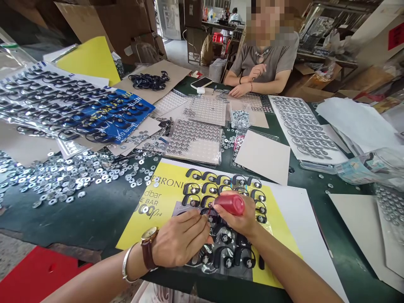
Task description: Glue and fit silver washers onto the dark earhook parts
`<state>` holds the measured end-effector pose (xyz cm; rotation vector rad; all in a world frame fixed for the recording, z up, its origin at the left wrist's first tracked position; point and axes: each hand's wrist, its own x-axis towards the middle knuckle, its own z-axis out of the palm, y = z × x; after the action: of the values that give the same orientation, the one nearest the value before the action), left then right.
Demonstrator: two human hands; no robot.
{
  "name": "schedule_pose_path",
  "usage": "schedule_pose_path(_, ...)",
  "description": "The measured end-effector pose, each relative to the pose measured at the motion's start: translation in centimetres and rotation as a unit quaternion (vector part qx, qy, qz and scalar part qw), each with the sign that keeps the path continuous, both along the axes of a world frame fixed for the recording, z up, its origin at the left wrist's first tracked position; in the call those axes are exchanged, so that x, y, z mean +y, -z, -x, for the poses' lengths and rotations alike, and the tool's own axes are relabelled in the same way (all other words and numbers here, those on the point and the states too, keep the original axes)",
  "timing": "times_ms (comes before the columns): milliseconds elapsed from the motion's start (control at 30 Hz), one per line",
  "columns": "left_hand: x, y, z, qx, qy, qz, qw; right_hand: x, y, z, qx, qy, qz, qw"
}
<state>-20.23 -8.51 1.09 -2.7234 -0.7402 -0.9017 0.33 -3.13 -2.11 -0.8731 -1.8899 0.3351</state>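
My right hand (244,214) is wrapped round a red squeeze bottle (232,204), its thin nozzle tilted down to the left. Close beside the nozzle tip is my left hand (181,239), wearing a watch and a bangle, its fingers pressed together; whatever lies under the fingertips is hidden. Beneath both hands, black hook-shaped pieces (225,239) with small round metal centres lie in rows on clear plastic. That plastic rests over a yellow printed sheet (135,227).
Loose metal washers (78,176) spread across the left of the green table. Trays of round parts (194,136) and a blank card (263,155) stand beyond the sheet. Stacked sheets of hooks (59,101) lie far left. A person (263,59) sits opposite, forearms on the table.
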Motion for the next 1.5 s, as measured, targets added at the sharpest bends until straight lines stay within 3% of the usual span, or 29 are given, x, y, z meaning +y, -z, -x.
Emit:
schedule_pose_path(500,0.23,-0.18,0.07,0.002,0.005,0.006,1.0,-0.13,0.11,-0.31,-0.007,0.036,0.021,0.999)
schedule_pose_path(767,0.41,-0.46,-0.01,-0.009,0.004,0.016,1.0,-0.19,0.02,-0.33,0.016,0.054,-0.007,0.998)
schedule_pose_path(1500,0.25,0.02,0.2,-0.029,0.002,0.05,0.998,-0.2,-0.14,-0.42,0.006,0.04,0.0,0.999)
